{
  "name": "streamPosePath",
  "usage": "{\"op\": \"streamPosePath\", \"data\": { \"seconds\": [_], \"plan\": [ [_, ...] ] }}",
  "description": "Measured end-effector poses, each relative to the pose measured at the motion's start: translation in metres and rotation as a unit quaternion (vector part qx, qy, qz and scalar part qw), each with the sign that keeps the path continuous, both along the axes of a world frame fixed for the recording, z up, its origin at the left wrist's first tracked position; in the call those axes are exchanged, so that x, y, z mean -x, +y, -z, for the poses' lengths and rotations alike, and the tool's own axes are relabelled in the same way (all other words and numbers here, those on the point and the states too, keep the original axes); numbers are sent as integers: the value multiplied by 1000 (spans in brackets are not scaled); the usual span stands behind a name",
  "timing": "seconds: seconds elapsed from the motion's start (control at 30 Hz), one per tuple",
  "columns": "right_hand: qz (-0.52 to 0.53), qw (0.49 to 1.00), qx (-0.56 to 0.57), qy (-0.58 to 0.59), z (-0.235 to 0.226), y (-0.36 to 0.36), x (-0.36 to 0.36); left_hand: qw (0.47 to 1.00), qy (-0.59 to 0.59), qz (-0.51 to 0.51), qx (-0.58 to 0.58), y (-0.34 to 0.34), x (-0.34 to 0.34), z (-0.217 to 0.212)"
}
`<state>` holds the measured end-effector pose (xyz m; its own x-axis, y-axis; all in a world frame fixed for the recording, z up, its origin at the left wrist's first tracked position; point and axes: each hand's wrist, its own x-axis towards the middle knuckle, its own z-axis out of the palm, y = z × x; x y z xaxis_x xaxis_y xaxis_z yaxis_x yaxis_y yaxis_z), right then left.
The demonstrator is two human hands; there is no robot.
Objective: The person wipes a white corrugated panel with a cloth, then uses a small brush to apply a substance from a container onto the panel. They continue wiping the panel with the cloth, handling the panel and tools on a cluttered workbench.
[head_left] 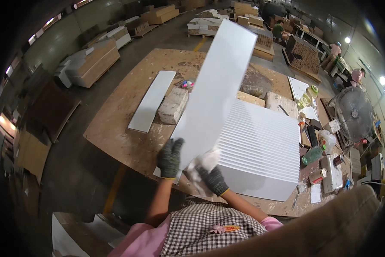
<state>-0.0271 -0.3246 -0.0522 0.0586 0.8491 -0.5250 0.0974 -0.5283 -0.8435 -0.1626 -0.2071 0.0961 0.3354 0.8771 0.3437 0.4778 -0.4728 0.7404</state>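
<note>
A long white panel [220, 81] is held at a slant over the worktable, its far end raised toward the back. My left hand [170, 158], in a dark grey knit glove, is closed on the panel's left edge at the near end. My right hand [213, 179], gloved alike, grips a bunched white cloth [209, 159] against the near right edge; the cloth is partly blurred. To the right lies a stack of white panels [261, 141] with stepped edges. A narrower white panel [153, 102] lies flat on the left, beside a paint-spattered block [173, 106].
The brown worktable [115, 107] carries a green plastic bottle [313, 155], a paper cup [317, 176] and tools along its right side. A large fan [354, 112] stands beyond. Pallets of stacked boards [91, 62] and several people are farther off.
</note>
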Motion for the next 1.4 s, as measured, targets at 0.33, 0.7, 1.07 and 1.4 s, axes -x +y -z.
{"op": "streamPosePath", "data": {
  "seconds": [0.33,0.7,1.07,1.4],
  "plan": [
    [48,976,-21,-210,-101,-62,19,950,196,-69,232,62,78,109],
    [416,905,-86,-3,-89,-177,-23,945,260,-79,182,70,88,172],
    [562,742,-51,-363,-61,-323,-108,922,368,-23,-115,58,105,145],
    [689,701,-80,-165,14,-361,-153,931,269,154,192,-51,4,149]
  ]
}}
